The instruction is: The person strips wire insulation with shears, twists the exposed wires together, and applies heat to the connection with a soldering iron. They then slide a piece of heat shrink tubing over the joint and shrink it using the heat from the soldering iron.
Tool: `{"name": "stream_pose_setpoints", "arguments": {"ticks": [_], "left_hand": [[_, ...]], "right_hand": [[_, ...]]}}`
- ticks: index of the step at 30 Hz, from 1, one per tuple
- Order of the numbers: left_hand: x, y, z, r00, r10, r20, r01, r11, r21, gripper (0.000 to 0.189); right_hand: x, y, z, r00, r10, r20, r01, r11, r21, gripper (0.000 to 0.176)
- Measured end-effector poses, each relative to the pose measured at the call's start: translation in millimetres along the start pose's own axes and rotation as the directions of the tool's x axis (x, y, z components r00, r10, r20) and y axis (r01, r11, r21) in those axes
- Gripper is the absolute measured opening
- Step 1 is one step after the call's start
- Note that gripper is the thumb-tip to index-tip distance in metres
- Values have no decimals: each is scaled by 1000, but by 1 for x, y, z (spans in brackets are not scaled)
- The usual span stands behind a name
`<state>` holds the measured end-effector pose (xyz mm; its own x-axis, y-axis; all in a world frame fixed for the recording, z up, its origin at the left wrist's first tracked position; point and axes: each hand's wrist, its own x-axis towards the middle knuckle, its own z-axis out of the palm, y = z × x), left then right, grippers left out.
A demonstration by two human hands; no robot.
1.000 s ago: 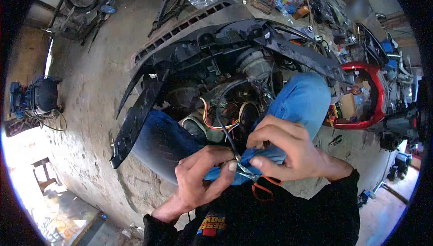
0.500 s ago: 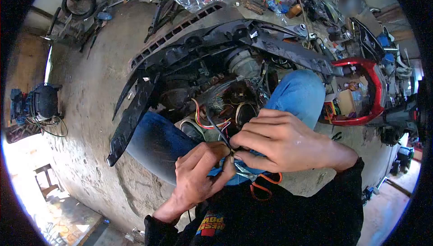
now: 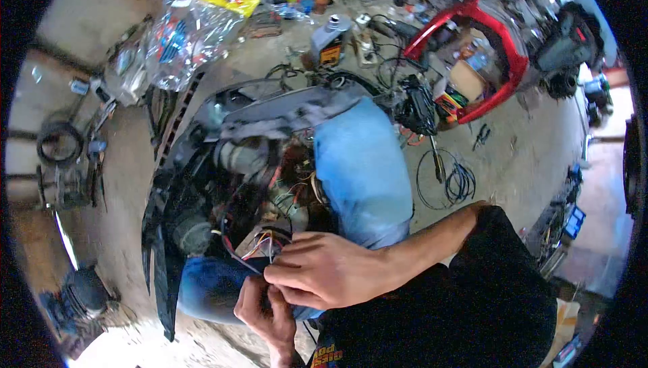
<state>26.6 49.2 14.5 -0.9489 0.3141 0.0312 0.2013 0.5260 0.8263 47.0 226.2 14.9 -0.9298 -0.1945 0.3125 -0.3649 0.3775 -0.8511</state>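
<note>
Fingers (image 3: 293, 279) of the right hand (image 3: 331, 277) are curled shut around the loose ends of the coloured wires (image 3: 260, 243). That bundle fans out of the stripped scooter (image 3: 202, 186) at its near edge, right over the person's lap. The left hand (image 3: 266, 310) sits just under the right one with its fingers bent closed at the same spot. The right hand covers the pinch though, so I can't tell which strand it's actually got.

The knee in jeans (image 3: 361, 165) is jammed up against the scooter's right side. A coil of black cable (image 3: 449, 179) lies on the floor further right of the scooter, and a red fairing (image 3: 503, 44) sits beyond that.

What I'd worry about:
- **Pulled strands:** they look thin and they run back into a cramped, dark bay, so a hard tug could pull one out of whatever it plugs into deeper in the scooter.
- **Shorts:** several ends are bunched in one grip, so bare tips could touch each other or the metal.
- **Mixed-up colours:** both hands are stacked over the work, which blocks the view and makes a mix-up easy.
</note>
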Motion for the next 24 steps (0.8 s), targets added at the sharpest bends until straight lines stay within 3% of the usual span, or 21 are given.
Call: {"name": "stream_pose_setpoints", "arguments": {"ticks": [3,5,8,11,12,13,16,20,24], "left_hand": [[1,-10,3,996,79,-35,-80,996,-46,31],[4,-11,-1,1000,-9,21,11,995,-96,25],[4,-21,-8,982,92,167,-87,996,-36,36],[10,-18,-12,963,131,234,-116,990,-76,49],[11,-18,-13,956,148,253,-125,987,-105,52],[14,-19,-10,960,210,185,-180,969,-167,31],[16,-15,-15,953,260,156,-259,965,-31,32],[22,-14,-21,921,270,281,-293,955,44,30],[24,-14,-29,862,230,451,-327,933,148,25]], "right_hand": [[-10,6,7,999,25,-37,-20,991,130,22],[-13,11,10,998,17,-62,-4,978,208,20],[-16,23,11,999,25,36,-34,959,282,21],[-9,25,0,935,131,329,-245,910,335,22],[-5,24,-5,931,132,342,-248,914,322,24],[-1,23,-11,927,129,353,-245,919,307,25],[1,14,-16,962,111,248,-160,969,186,28],[0,17,-17,972,129,197,-150,984,94,32],[2,12,-32,893,260,367,-306,949,73,32]]}}
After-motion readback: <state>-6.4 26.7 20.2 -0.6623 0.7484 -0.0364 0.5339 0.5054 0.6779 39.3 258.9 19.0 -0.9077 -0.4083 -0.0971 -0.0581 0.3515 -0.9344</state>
